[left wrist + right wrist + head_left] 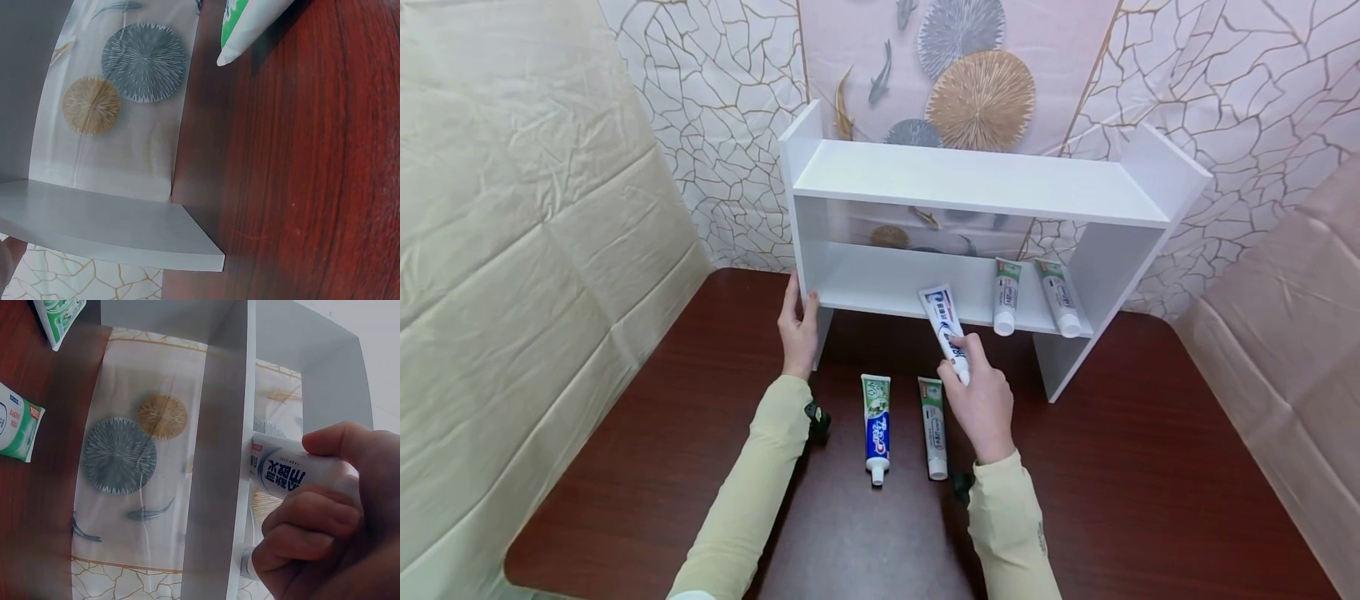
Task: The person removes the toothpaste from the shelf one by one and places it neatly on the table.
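My right hand [983, 404] grips a white and blue toothpaste tube [942, 312] near its cap end. The tube's far end overlaps the lower board of a white two-tier shelf [977, 179]; its middle is partly hidden by fingers. In the right wrist view, thumb and curled fingers surround the tube [281, 465]. My left hand [799, 333] holds the shelf's left side panel, its thumb at the front edge and the other fingers along the outside. Two green and grey toothpaste tubes, one beside the panel [1058, 298] and one further left [1007, 296], lie on the lower board's right part.
On the dark red table [625, 467] lie a green and blue toothpaste tube [877, 425] and a green and grey one [933, 429], between my forearms. A patterned cloth [722, 108] hangs behind the shelf. Beige cloth [512, 250] covers both sides.
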A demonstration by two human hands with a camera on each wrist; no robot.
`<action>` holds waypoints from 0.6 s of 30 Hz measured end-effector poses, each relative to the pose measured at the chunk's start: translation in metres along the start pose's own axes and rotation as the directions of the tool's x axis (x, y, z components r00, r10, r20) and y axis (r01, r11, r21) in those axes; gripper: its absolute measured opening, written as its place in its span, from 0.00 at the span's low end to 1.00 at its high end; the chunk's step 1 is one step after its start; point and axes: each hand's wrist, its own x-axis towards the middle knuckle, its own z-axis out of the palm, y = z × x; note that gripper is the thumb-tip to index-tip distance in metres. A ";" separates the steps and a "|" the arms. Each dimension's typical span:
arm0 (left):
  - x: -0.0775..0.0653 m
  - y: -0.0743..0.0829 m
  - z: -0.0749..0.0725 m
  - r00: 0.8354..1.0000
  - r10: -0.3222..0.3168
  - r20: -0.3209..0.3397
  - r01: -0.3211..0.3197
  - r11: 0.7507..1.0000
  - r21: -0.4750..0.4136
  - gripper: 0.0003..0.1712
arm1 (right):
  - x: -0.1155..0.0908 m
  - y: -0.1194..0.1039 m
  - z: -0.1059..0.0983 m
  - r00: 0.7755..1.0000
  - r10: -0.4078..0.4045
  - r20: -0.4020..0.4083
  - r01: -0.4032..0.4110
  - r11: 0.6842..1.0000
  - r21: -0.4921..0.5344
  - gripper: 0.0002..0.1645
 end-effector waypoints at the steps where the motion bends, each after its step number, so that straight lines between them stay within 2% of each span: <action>1: 0.000 0.000 0.000 1.000 0.004 0.000 -0.004 1.000 -0.006 0.31 | 0.000 0.000 0.000 1.000 -0.002 -0.003 0.002 1.000 -0.002 0.20; 6: 0.001 -0.003 0.001 1.000 0.020 -0.004 -0.021 0.999 -0.026 0.31 | -0.003 0.000 -0.001 1.000 -0.010 -0.018 0.010 1.000 -0.009 0.20; 17: 0.000 -0.001 0.000 0.999 0.037 0.008 -0.037 0.999 -0.005 0.31 | -0.009 0.001 -0.004 1.000 0.009 0.001 -0.009 1.000 -0.002 0.20; 18: 0.002 -0.006 0.000 0.999 0.047 0.004 -0.047 0.999 -0.007 0.31 | -0.009 0.001 -0.004 1.000 0.011 0.006 -0.011 1.000 0.001 0.20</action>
